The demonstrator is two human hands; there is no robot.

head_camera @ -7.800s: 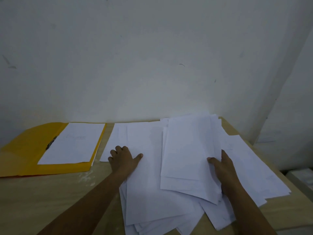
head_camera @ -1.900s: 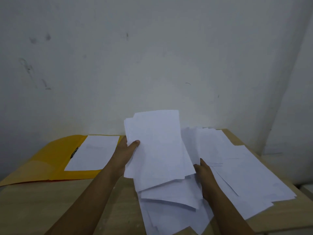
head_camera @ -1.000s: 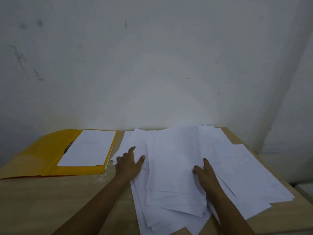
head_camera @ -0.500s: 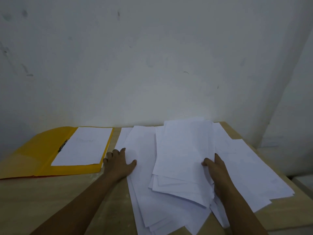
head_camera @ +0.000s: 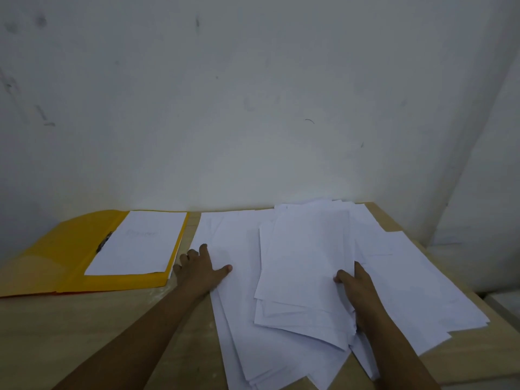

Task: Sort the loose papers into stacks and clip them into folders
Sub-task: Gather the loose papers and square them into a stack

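Right of the yellow folder, spread over most of the wooden table, we see the loose papers lying in an untidy, overlapping heap of white sheets that reaches from just beside the folder to the table's right edge. Our right hand comes in from below, the forearm stretched forward over the heap, and it grips a raised bundle of sheets along its right edge, thumb on top and the fingers tucked underneath; the bundle tilts up off the heap, its lower corners fanned out unevenly. Our left hand lies palm down on the left edge of the heap, between the bundle and the folder, fingers spread and fairly straight, the thumb pointing right across the top sheet; it presses flat and grasps nothing. Its forearm runs diagonally in from the lower left. The folder itself lies open and flat, just beside the left hand, with a neat stack of white sheets on its right half and a dark clip along the stack's left edge. Behind the folder and the heap stands a pale, scuffed wall.
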